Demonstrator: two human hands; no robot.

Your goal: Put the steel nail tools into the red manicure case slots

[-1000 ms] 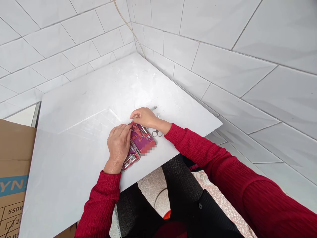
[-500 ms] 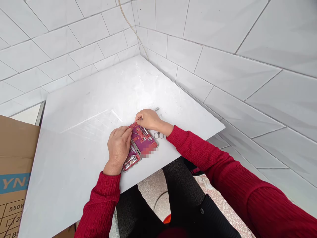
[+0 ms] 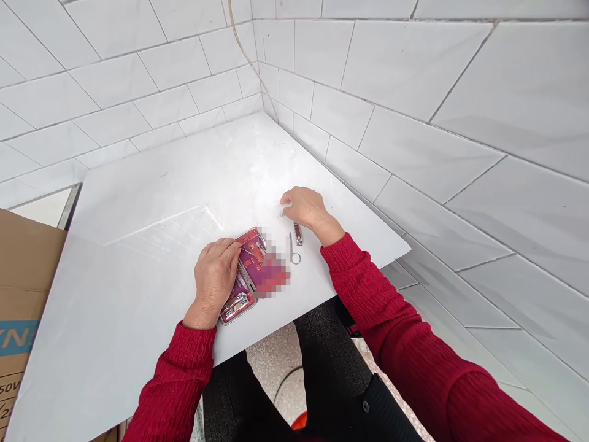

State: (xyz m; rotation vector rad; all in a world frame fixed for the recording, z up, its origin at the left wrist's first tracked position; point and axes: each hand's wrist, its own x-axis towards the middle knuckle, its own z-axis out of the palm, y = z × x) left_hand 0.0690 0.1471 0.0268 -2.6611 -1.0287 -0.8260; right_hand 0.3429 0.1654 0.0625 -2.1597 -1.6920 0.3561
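My left hand (image 3: 216, 274) grips the far left edge of an open manicure case (image 3: 242, 307), its fingers curled over the rim. Red and purple lining shows inside, with several silver tools in straps, among them a nail clipper. Part of the right half is blurred out. Right of the case, above the table, my right hand (image 3: 304, 205) has its fingers drawn together. A small silver tip (image 3: 281, 215) shows just under them; its kind is hidden. Below that hand lie a nail clipper (image 3: 298, 234) and a pair of small scissors (image 3: 296, 258).
The white table (image 3: 138, 294) fits into a corner of tiled walls (image 3: 396, 141). A cable (image 3: 239, 46) runs down the corner. A cardboard box (image 3: 23, 264) stands at the left. My legs (image 3: 331, 350) are under the table's front edge.
My right hand has moved from the case's far edge to the right, over the loose tools. The nail clipper behind it has come into view. My left hand stays on the case.
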